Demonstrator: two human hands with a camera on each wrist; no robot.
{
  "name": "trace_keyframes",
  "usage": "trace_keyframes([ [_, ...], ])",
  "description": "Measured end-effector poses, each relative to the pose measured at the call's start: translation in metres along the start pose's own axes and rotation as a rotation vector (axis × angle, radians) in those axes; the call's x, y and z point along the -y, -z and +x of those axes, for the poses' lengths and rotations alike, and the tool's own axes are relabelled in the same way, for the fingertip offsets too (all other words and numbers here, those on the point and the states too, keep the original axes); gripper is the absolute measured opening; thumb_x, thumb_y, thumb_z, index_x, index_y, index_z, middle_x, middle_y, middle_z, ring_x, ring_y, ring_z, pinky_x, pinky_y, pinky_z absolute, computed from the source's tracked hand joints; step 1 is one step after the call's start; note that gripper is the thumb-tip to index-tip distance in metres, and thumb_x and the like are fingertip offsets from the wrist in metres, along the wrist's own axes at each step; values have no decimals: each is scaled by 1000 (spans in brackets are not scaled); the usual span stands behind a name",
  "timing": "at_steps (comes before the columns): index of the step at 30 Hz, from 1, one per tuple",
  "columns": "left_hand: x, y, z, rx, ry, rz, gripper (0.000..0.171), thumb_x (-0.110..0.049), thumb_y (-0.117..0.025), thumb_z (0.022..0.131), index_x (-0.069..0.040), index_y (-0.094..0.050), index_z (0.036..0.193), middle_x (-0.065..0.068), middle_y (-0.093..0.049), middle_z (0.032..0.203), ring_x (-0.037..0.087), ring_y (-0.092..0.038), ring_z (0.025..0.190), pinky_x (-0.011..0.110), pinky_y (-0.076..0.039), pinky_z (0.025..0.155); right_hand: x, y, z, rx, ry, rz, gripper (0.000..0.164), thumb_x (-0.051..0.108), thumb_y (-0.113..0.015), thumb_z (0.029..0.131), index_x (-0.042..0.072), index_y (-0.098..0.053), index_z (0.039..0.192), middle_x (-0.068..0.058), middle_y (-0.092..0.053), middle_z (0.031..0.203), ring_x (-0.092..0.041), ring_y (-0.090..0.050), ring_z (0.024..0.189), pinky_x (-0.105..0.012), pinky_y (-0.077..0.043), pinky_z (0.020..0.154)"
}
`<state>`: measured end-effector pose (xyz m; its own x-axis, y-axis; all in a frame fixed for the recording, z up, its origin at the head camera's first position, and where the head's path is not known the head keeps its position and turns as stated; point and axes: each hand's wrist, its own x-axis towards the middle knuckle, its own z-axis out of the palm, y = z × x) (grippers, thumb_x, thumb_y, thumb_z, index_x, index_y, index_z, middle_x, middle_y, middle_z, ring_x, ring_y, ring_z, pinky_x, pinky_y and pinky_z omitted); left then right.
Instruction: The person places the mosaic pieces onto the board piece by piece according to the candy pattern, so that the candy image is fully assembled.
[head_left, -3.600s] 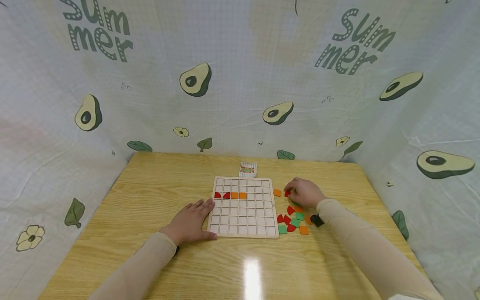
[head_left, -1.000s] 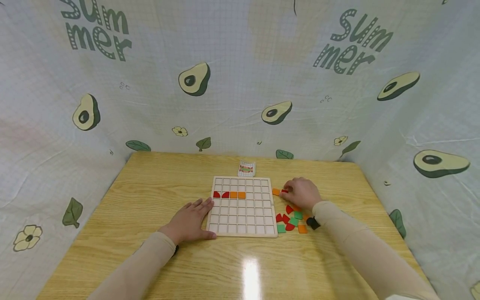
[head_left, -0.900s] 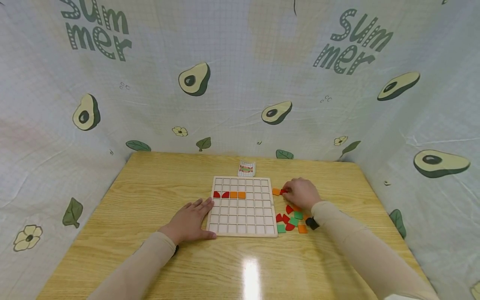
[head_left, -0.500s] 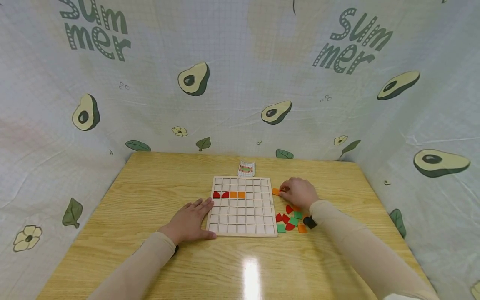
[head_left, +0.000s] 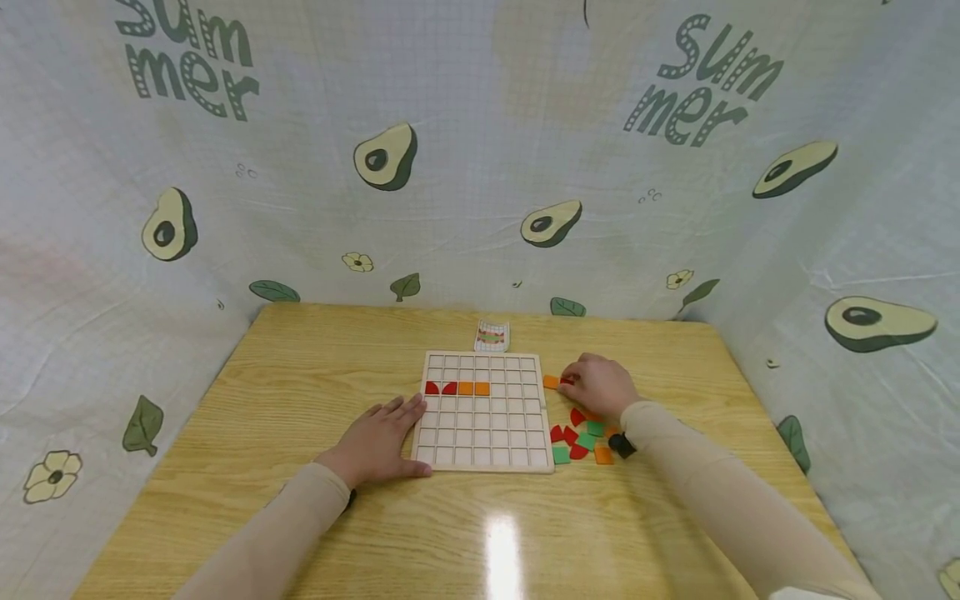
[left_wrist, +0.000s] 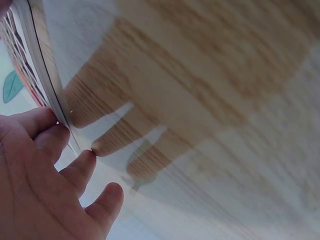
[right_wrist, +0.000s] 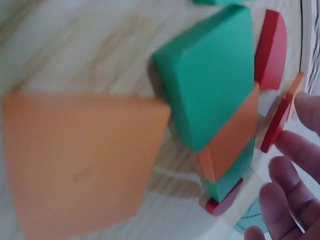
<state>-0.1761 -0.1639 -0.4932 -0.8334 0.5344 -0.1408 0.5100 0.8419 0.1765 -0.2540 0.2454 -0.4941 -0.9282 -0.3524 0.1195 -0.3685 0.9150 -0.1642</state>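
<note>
In the head view, a wooden grid board [head_left: 482,419] lies on the table, its second row from the back holding two red quarter-circle tiles and two orange square tiles [head_left: 482,389]. My left hand [head_left: 375,446] rests at the board's left edge, fingers extended; the left wrist view shows its fingertips touching that edge. Right of the board, my right hand [head_left: 602,387] pinches a red quarter-circle tile [right_wrist: 276,125] between thumb and index finger, close to the tabletop. Just beyond that tile is a loose orange square tile [head_left: 551,382], touching or nearly touching it.
Loose red, green [head_left: 562,456] and orange tiles lie right of the board, some overlapping, below my right hand. A small pattern card [head_left: 492,337] stands behind the board. Printed cloth [head_left: 465,275] hangs along the table's back and sides.
My right hand has shifted slightly left toward the orange tile, turning the red tile in its fingers along the way. The left hand keeps its place at the board, whose tiles are unchanged.
</note>
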Motion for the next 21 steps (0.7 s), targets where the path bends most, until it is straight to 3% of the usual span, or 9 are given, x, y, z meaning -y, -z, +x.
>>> trace_keyframes([
  [8, -1, 4, -1, -5, -7, -8, 102, -73, -61, 83, -8, -33, 156, 5, -25, 163, 34, -26, 146, 55, -25, 114, 3, 4, 2, 28, 9, -17, 15, 25, -75, 87, 17, -78, 100, 2, -62, 87, -15, -54, 69, -39, -53, 67],
  [21, -3, 7, -4, -7, -8, -20, 101, -70, -63, 84, -7, -33, 156, 7, -26, 162, 35, -27, 146, 56, -26, 113, 2, 9, -1, 97, 7, 77, 27, 12, -75, 85, 12, -75, 112, -2, -66, 100, -16, -57, 77, -39, -53, 77],
])
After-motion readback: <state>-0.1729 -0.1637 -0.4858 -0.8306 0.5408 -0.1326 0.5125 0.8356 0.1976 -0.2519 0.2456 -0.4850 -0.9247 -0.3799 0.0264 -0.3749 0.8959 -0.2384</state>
